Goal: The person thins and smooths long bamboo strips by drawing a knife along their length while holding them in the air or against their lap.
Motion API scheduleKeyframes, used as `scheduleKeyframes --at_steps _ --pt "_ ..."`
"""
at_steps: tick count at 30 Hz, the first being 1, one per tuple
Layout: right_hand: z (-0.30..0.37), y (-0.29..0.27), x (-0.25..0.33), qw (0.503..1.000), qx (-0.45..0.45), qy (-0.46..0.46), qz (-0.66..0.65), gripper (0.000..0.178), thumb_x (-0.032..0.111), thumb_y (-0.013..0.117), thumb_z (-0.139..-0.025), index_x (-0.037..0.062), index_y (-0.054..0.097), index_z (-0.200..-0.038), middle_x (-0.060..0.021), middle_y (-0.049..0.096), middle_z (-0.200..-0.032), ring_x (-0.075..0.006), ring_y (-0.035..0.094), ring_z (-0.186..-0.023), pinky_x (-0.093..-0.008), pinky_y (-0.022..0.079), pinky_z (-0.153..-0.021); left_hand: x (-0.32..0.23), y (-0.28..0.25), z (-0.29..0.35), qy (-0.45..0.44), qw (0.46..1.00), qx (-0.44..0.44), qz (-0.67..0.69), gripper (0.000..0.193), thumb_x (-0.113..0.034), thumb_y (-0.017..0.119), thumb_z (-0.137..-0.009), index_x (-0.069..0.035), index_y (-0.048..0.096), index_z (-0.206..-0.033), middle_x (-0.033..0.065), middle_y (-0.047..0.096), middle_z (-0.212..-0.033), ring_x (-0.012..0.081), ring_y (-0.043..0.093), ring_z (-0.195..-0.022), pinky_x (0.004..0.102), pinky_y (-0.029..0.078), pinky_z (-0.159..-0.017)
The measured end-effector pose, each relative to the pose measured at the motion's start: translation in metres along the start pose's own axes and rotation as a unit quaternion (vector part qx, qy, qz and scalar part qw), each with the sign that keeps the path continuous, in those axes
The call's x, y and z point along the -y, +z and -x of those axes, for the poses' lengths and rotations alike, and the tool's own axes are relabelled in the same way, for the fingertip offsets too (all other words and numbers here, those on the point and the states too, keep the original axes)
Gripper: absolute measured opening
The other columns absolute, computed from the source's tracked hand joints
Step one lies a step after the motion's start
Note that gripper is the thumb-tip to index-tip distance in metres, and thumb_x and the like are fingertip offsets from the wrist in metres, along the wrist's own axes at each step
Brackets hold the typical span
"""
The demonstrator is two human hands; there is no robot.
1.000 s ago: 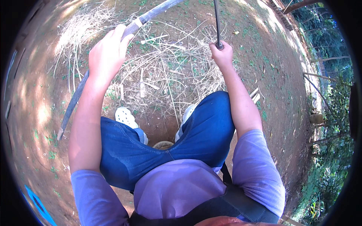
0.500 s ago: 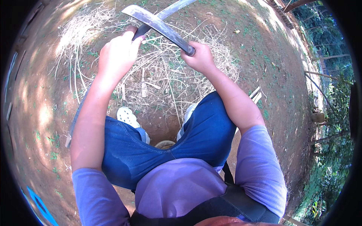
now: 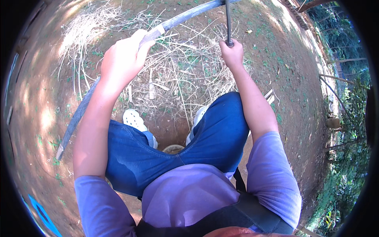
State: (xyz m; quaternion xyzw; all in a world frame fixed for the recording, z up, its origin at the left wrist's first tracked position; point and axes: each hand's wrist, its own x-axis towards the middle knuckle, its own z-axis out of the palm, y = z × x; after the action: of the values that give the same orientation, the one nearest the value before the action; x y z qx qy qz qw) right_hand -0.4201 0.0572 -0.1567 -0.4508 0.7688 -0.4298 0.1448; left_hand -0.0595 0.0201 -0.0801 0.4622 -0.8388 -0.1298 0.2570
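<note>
My left hand [image 3: 122,59] is closed around a long, slightly curved grey-blue stick [image 3: 185,16], perhaps a split length of bamboo or wood. From this grip the stick reaches up to the far right and leaves the picture at the top. Its other end [image 3: 71,128] passes under my left forearm and sticks out on the left. A pale, scraped patch shows on it just beyond my fingers. My right hand [image 3: 233,53] grips the handle of a machete [image 3: 228,23], whose blade appears nearly edge-on. The blade meets or crosses the stick at the top edge; contact is unclear.
Dry shavings and thin strips [image 3: 173,75] lie scattered over the brown dirt in front of my feet. A paler heap [image 3: 90,29] is at the far left. White clogs [image 3: 134,119] are on my feet. Wooden poles [image 3: 335,79] and green plants stand along the right.
The machete has moved from near my left hand outward along the stick, turning edge-on. My right hand has gone right and slightly farther away. The stick's near end has swung out left.
</note>
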Motion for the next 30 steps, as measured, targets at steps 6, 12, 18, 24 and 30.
scheduleKeyframes --at_steps 6,12,18,24,30 --pt "0.040 0.024 0.046 0.975 0.162 -0.147 0.042 0.021 0.025 0.073 -0.080 0.0043 0.074 -0.083 -0.0081 0.068 -0.065 -0.0183 0.065 -0.058 -0.0358 0.052 -0.059 -0.013 0.005 -0.009 -0.001 1.000 -0.020 -0.001 0.031 -0.038 0.059 -0.102 -0.012 0.068 -0.116 0.0167 0.068 -0.074 0.0384 0.068 -0.070 0.0473 0.052 -0.065" --pt "0.044 0.035 0.046 0.954 0.160 -0.236 0.095 0.020 0.026 0.075 -0.077 0.0068 0.074 -0.080 -0.0134 0.068 -0.068 -0.0303 0.069 -0.062 -0.0404 0.055 -0.062 -0.017 0.004 -0.008 -0.003 1.000 -0.010 -0.010 0.039 -0.040 0.058 -0.103 -0.004 0.071 -0.110 0.0212 0.070 -0.083 0.0409 0.068 -0.077 0.0487 0.054 -0.072" --pt "0.031 0.027 0.039 0.948 0.110 -0.262 0.141 0.019 0.024 0.075 -0.078 0.0054 0.071 -0.078 -0.0142 0.067 -0.066 -0.0261 0.068 -0.060 -0.0387 0.052 -0.059 -0.019 0.010 -0.010 0.003 1.000 0.004 0.025 0.044 -0.042 0.057 -0.103 -0.001 0.071 -0.107 0.0213 0.069 -0.086 0.0376 0.067 -0.076 0.0468 0.052 -0.071" --pt "0.020 0.017 0.033 0.954 0.079 -0.229 0.175 0.020 0.027 0.074 -0.079 0.0077 0.074 -0.082 -0.0112 0.071 -0.068 -0.0258 0.071 -0.062 -0.0397 0.056 -0.063 -0.016 -0.001 -0.009 -0.004 0.995 0.024 0.100 0.036 -0.035 0.060 -0.102 -0.002 0.069 -0.114 0.0125 0.063 -0.076 0.0235 0.058 -0.065 0.0389 0.047 -0.064" --pt "-0.025 -0.052 -0.046 0.918 -0.292 0.223 -0.146 0.025 0.020 0.068 -0.088 0.0003 0.060 -0.076 -0.0073 0.059 -0.060 -0.0192 0.061 -0.049 -0.0358 0.047 -0.046 -0.001 -0.032 0.011 -0.044 0.986 0.028 0.161 0.028 -0.032 0.064 -0.099 -0.010 0.070 -0.114 0.0142 0.067 -0.074 0.0259 0.063 -0.064 0.0380 0.050 -0.065"
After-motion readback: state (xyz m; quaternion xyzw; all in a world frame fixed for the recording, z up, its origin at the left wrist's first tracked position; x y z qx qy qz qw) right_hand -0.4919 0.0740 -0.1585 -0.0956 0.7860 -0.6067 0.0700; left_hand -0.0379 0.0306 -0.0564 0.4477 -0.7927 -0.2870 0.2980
